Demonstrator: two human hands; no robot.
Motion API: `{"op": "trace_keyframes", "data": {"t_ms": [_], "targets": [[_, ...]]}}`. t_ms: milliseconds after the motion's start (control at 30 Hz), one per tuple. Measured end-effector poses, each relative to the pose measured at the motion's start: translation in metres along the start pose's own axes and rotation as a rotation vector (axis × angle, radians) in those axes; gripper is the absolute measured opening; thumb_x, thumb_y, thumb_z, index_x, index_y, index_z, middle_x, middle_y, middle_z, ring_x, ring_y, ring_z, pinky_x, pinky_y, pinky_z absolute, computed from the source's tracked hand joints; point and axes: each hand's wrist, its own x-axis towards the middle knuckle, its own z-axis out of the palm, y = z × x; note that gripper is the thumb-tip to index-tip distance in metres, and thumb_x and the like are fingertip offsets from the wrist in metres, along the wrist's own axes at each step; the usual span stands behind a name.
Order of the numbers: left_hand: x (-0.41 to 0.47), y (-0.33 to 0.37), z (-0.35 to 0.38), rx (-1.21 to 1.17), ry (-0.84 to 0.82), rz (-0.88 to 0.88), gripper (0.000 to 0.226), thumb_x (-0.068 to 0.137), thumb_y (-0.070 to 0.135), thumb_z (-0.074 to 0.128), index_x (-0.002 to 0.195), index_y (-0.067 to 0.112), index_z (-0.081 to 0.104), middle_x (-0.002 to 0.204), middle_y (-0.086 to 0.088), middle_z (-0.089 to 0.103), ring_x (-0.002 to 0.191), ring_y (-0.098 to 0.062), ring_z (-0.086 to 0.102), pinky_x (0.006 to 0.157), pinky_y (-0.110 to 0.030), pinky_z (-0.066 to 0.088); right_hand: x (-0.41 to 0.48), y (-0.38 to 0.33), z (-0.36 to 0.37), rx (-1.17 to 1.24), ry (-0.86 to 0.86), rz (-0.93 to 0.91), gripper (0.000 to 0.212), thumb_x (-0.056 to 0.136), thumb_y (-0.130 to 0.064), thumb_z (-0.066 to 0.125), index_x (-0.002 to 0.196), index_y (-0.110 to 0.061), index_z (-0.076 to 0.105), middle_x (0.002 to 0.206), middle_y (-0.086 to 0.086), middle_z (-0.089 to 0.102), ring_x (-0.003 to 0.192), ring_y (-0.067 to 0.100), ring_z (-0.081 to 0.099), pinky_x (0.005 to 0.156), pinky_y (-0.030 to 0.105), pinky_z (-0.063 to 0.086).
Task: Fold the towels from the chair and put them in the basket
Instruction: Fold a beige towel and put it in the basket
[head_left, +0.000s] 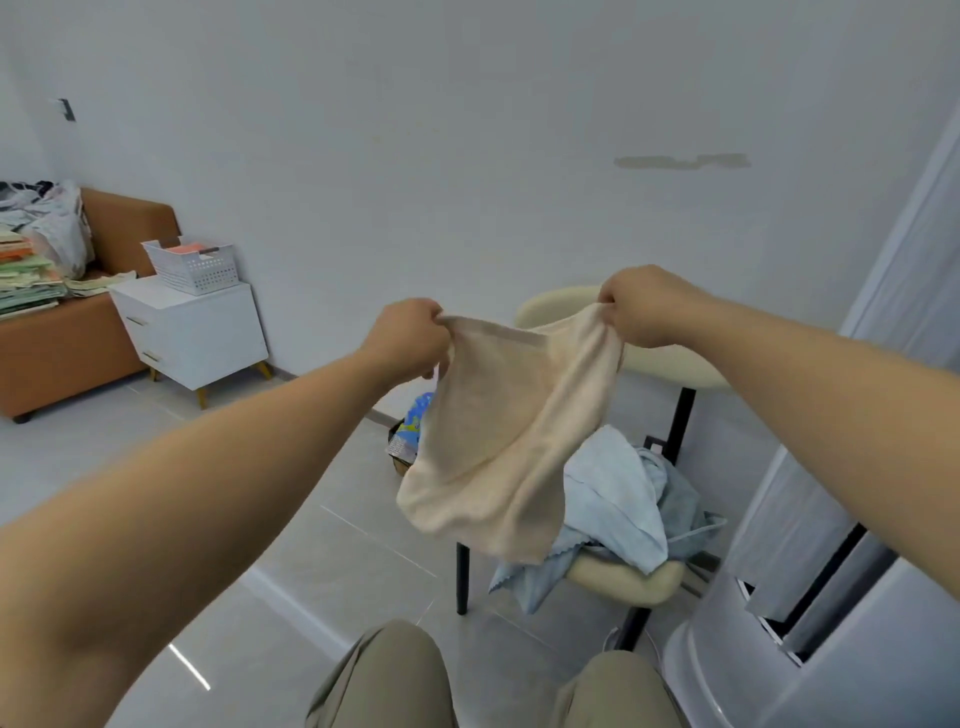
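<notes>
- The left hand (410, 338) and right hand (636, 306) each pinch a top corner of the beige towel (493, 441); it hangs between them, upper edge running left to right.
- Blue towels (613, 493) lie on the chair (623, 579) seat below.
- The basket (195, 273) stands on a white cabinet (192, 332), far left, nearer the left hand.

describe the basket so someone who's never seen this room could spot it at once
Find the brown sofa at the left of the room; a white two-drawer cabinet stands beside it. The basket sits on top of that cabinet: white, rectangular, walls dotted with holes, something orange inside.
</notes>
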Motion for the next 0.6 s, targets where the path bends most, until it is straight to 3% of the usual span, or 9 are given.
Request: {"op": "trace_keyframes", "data": {"t_ms": [100,200,300,367,433,500,600], "targets": [[-0.004,0.004,-0.01,0.1,-0.063,-0.052,0.017,0.083,0.005,0.05,0.085,0.003,0.067,0.072,-0.008,0.068,0.055,-0.023,0.068,0.052,-0.03,0.054,-0.002,0.004,0.002,-0.02,0.035,0.026,0.024,0.095,-0.012,0.045,0.091,-0.014,0.068,0.085,0.007,0.072,0.073,0.023,0.071,0.072,0.034,0.058],[-0.003,-0.002,-0.023,0.159,0.088,-0.008,0.017,0.084,0.006,0.046,0.085,0.009,0.062,0.077,-0.006,0.065,0.067,-0.025,0.063,0.055,-0.027,0.044,-0.006,0.008,0.002,-0.025,0.035,0.051,0.022,0.093,-0.012,0.048,0.092,-0.016,0.069,0.09,0.008,0.072,0.073,0.024,0.07,0.062,0.03,0.053],[-0.007,-0.015,-0.031,0.229,0.026,0.0,0.021,0.086,0.008,0.045,0.088,0.008,0.066,0.076,-0.009,0.071,0.062,-0.021,0.069,0.056,-0.029,0.05,-0.012,0.019,-0.002,-0.042,0.085,0.113,0.022,0.091,-0.01,0.049,0.095,-0.014,0.069,0.091,0.009,0.07,0.075,0.028,0.069,0.063,0.032,0.052],[-0.006,-0.022,-0.04,0.247,0.154,0.041,0.022,0.089,0.012,0.044,0.088,0.01,0.065,0.079,-0.008,0.07,0.068,-0.024,0.068,0.06,-0.029,0.049,-0.018,0.025,-0.006,0.009,0.067,0.146,0.02,0.091,-0.01,0.05,0.094,-0.011,0.07,0.09,0.01,0.072,0.07,0.026,0.072,0.065,0.033,0.054],[-0.011,-0.022,-0.042,0.239,0.182,0.066,0.021,0.09,0.013,0.044,0.086,0.011,0.065,0.077,-0.009,0.071,0.067,-0.025,0.069,0.061,-0.028,0.05,-0.024,0.03,-0.01,0.029,0.117,0.154,0.017,0.092,-0.014,0.052,0.095,-0.014,0.068,0.1,0.008,0.07,0.082,0.029,0.072,0.073,0.035,0.054],[-0.015,-0.02,-0.043,0.196,0.24,0.105,0.021,0.091,0.015,0.045,0.087,0.011,0.065,0.075,-0.004,0.069,0.071,-0.025,0.068,0.063,-0.028,0.048,-0.033,0.023,-0.012,0.068,0.05,0.133,0.015,0.093,-0.014,0.052,0.094,-0.013,0.067,0.102,0.01,0.069,0.081,0.029,0.073,0.067,0.033,0.051],[-0.023,-0.01,-0.039,0.232,-0.016,0.018,0.022,0.093,0.013,0.044,0.091,0.009,0.066,0.073,-0.004,0.074,0.068,-0.023,0.072,0.062,-0.027,0.053,-0.038,0.016,-0.014,0.028,0.125,0.113,0.017,0.094,-0.014,0.05,0.093,-0.018,0.066,0.101,0.006,0.07,0.079,0.026,0.069,0.067,0.031,0.048]]}}
